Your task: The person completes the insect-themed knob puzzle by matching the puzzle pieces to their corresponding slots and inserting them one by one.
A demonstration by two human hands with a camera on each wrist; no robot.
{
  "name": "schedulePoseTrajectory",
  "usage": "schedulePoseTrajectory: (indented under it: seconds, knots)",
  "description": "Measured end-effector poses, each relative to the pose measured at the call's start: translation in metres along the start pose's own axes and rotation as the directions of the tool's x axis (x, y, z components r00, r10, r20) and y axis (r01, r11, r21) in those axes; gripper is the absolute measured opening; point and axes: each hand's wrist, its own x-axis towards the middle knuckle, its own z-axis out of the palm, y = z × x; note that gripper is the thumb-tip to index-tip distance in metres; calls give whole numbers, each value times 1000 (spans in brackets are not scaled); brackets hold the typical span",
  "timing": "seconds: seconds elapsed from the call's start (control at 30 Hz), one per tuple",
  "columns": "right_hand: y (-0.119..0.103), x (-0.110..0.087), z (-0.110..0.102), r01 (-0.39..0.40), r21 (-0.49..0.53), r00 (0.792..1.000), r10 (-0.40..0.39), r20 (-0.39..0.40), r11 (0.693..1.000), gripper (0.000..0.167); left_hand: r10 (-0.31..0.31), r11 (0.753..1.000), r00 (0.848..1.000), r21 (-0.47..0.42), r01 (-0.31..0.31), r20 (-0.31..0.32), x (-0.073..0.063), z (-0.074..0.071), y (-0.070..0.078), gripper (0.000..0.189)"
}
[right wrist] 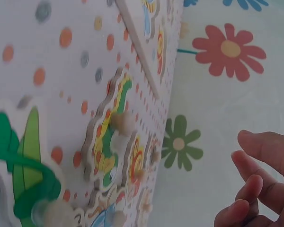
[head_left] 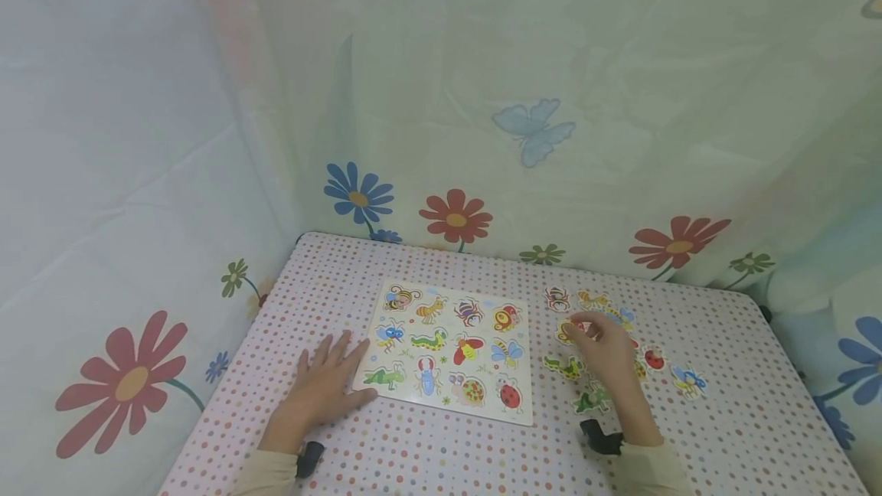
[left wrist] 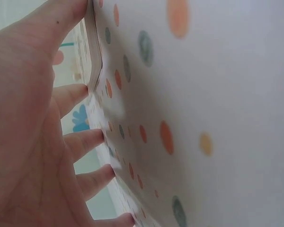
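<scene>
My left hand (head_left: 324, 381) rests with fingers spread on the dotted tablecloth, thumb and index finger touching the left edge of a wooden insect puzzle board (head_left: 482, 411). Above a cluster of loose insect pieces hovers my right hand (head_left: 609, 354), its fingers loosely bent. In the right wrist view nothing shows between those fingertips (right wrist: 246, 137). Below and beside that hand lie a green caterpillar piece (right wrist: 106, 137) and a green grasshopper piece (right wrist: 31, 165), both with knobs. A yellow-and-red piece (head_left: 563, 330) sits near the fingertips, partly hidden by them.
A spider piece (head_left: 556, 298) lies beyond the right hand; a ladybug piece (head_left: 654, 358) and a blue-and-yellow insect piece (head_left: 689, 382) lie to its right. Black wrist mounts (head_left: 602, 437) sit on both arms. A flowered curtain (head_left: 441, 136) borders the table.
</scene>
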Motion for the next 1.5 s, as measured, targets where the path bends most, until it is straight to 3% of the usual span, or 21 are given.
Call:
schedulePoseTrajectory:
  seconds: [0.27,0.5,0.87,1.07,1.13,1.27,1.37,1.5]
  knots:
    - [19,13,-6,-18,-29,998,17,-56,999,28,-8,1000,1000,-1,8,9,-1,0,0,88]
    - [39,33,-5,-71,34,993,74,-97,997,28,-1,1000,1000,-5,1,-1,-3,-3,2,87]
    - [64,71,-2,-199,37,975,202,-90,979,39,0,1000,1000,-6,0,-5,-1,-3,2,87]
    - [79,85,6,-212,77,972,218,-92,974,39,1,1000,1000,-4,-1,-5,-1,-2,1,88]
    - [89,89,12,-224,48,971,227,-79,973,39,0,1000,1000,-7,0,-7,-1,-1,0,88]
    - [83,91,14,-335,10,942,335,-10,942,40,1,1000,1000,-12,-1,-12,-1,-1,0,88]
    - [69,89,11,-421,5,906,420,50,907,41,3,1000,1000,-13,-3,-17,-1,-2,1,88]
    - [67,89,12,-433,-42,897,435,76,900,42,1,1000,1000,-13,-1,-16,-1,-2,2,88]
